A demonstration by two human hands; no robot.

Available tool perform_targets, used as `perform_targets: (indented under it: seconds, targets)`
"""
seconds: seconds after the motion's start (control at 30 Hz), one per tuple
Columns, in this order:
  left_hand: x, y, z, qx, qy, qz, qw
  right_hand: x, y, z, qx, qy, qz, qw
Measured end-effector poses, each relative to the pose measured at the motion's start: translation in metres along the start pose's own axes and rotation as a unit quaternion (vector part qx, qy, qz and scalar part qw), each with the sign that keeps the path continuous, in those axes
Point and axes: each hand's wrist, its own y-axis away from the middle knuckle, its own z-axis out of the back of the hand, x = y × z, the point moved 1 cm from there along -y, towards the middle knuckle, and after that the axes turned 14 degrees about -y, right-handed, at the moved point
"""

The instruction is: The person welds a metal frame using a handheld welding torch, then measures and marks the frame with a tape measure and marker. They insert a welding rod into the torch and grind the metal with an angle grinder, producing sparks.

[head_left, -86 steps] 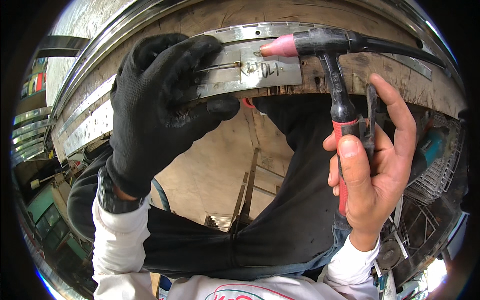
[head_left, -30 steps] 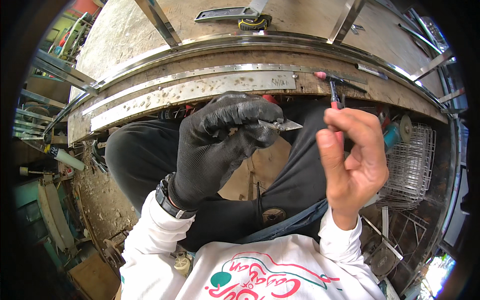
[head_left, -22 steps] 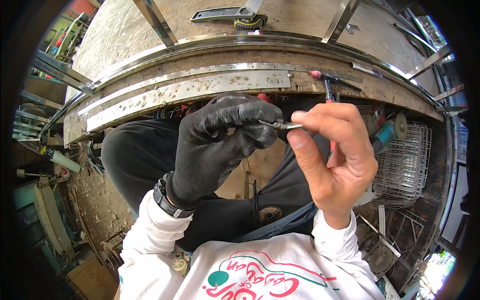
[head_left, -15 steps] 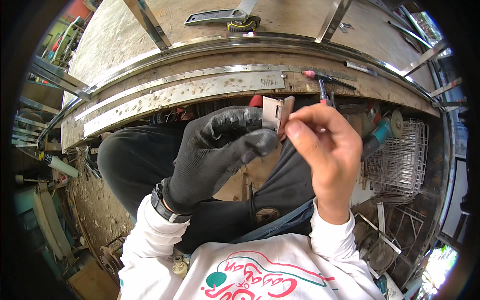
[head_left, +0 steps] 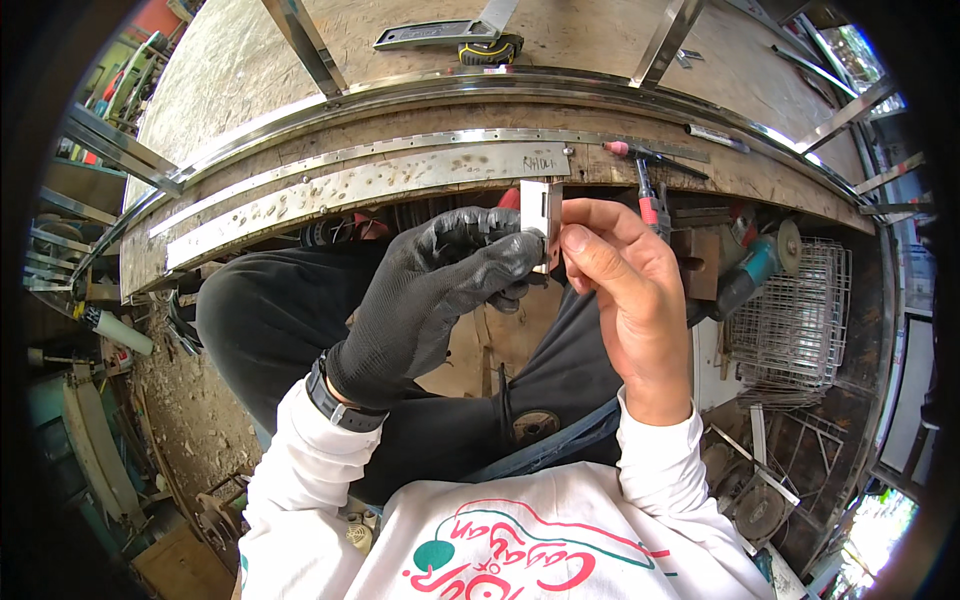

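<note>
Over my lap, just short of the bench's front edge, I hold a small hinge-like metal piece (head_left: 540, 210) with a dark slot in its face. My left hand (head_left: 425, 300), in a black glove, pinches it from the left between thumb and fingers. From the other side my bare right hand (head_left: 635, 300) has its thumb and curled fingers against the piece's right edge. The fingertips behind it are partly hidden. Beyond the piece, a pale flat metal strip (head_left: 380, 190) with several brown spots lies along the bench edge.
A shiny metal frame (head_left: 430, 88) spans the wooden bench (head_left: 220, 100), with a tape measure (head_left: 490, 48) and a square (head_left: 430, 33) behind it. A torch with a pink nozzle (head_left: 618, 148) rests at the right. Below stand an angle grinder (head_left: 750, 275) and wire racks (head_left: 800, 320).
The metal piece has turned so its slotted face shows upright, and it has shifted slightly left. My right hand has moved left and lower, its fingers closer around the piece.
</note>
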Motion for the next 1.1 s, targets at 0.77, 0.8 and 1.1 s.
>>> perform_targets:
  seconds: [0.77,0.8,1.1]
  targets:
    - [0.013,0.005,0.011,0.099,-0.316,0.095,0.939,0.014,-0.024,0.077,0.066,0.416,-0.065,0.905]
    - [0.012,0.005,0.011,0.099,-0.377,0.059,0.919,0.029,-0.028,0.09,0.039,0.446,-0.047,0.893]
    - [0.035,0.022,-0.003,0.194,-0.468,-0.109,0.855,0.161,-0.153,0.146,-0.163,0.196,0.089,0.963]
